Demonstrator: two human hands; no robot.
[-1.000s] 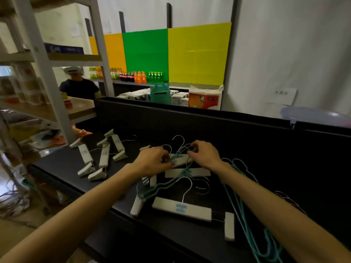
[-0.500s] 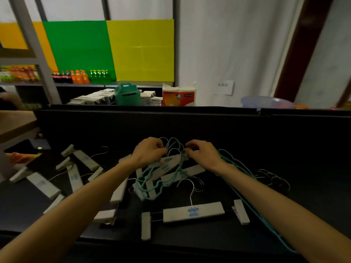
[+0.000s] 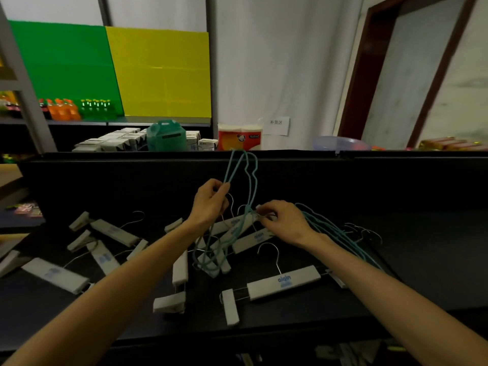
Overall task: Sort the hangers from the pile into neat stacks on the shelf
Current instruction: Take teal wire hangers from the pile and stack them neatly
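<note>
A pile of hangers lies on the black shelf [image 3: 422, 260]. My left hand [image 3: 210, 204] pinches a teal wire hanger [image 3: 247, 178] and holds it tilted up, its upper end near the shelf's back wall and its lower end still among the white clip hangers [image 3: 232, 233] of the pile. My right hand [image 3: 282, 220] grips the hook end of a hanger in the pile's middle, beside the raised one. More teal wire hangers [image 3: 340, 233] lie under my right wrist. One white clip hanger [image 3: 284, 282] with blue lettering lies near the front.
Several white clip hangers [image 3: 105, 249] lie spread over the shelf's left part. Thin metal hangers [image 3: 367, 231] lie at the right. Behind the black back wall [image 3: 132, 186] stand boxes, a teal container [image 3: 166, 136], a tissue pack [image 3: 240, 137] and bottles.
My left hand has lifted a teal wire hanger up out of the pile. My right hand stayed on the pile's middle. The camera turned right.
</note>
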